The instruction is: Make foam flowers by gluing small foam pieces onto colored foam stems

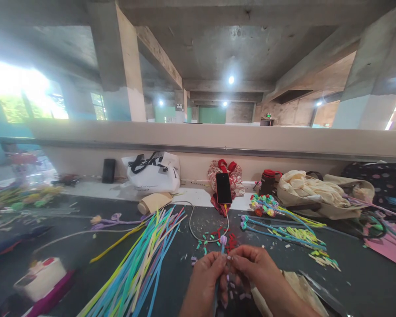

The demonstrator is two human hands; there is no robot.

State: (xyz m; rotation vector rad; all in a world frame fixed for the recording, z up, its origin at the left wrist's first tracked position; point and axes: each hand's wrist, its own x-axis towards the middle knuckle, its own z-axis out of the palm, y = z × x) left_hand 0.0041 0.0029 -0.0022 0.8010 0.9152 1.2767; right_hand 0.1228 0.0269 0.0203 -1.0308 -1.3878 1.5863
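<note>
My left hand (208, 278) and my right hand (258, 268) meet low in the middle of the head view, thumbs and fingertips pinched close together. A blue pipe-cleaner stem (222, 248) with a small lilac tip (223, 240) rises between them; its lower part runs down beside my left hand. My right fingertips pinch something tiny and pale at the stem, too small to name. Under and behind the hands lie small red pieces (231, 241), green pieces (205, 250) and lilac pieces on the dark table.
Long colourful pipe cleaners (141, 259) fan out at left. A phone (224, 188) on a cable leans on a patterned bag (237, 178). Finished-looking flower stems (264, 204), a dark bottle (268, 182), a cream bag (317, 198) and a white bag (153, 174) stand behind.
</note>
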